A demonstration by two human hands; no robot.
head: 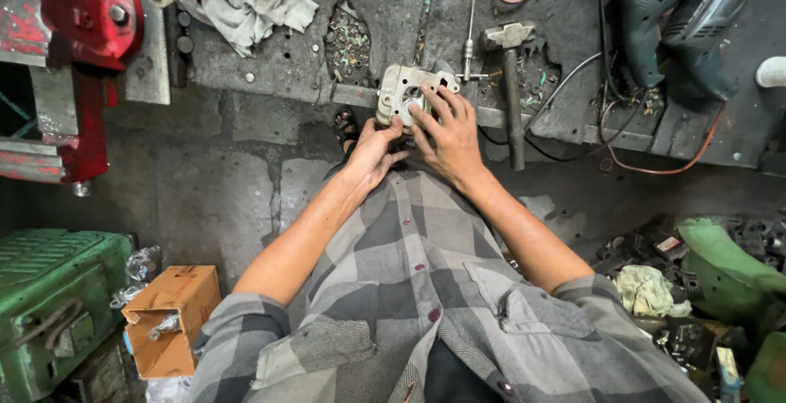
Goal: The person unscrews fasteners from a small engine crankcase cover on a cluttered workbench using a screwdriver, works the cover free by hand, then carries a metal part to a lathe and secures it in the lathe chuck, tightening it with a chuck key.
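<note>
A pale cast-metal cylinder head (407, 92) sits at the near edge of the workbench (270, 75), right at the lip closest to the person. Both hands are on it. The left hand (374, 151) grips its lower left corner, thumb and fingers closed against the casting. The right hand (449, 133) lies over its right side with fingers spread across the face, pressing rather than clenching. The part lies directly ahead of both hands; its longer side seems to run along the bench edge. The right hand covers more of it, while the left only pinches the corner.

Just to the right, a hammer (511, 83) lies with its head on the bench and its handle hanging out past the near edge, close to the right wrist. A slim screwdriver (469, 34) lies just beyond the casting, pointing away. Farther right, two electric drills (684, 18) rest near the far right corner, cables trailing. A crumpled rag (246, 2) lies toward the far left, and a red bench vise (74, 51) stands at the left end. Below, a cardboard box (168, 317) sits on the floor.
</note>
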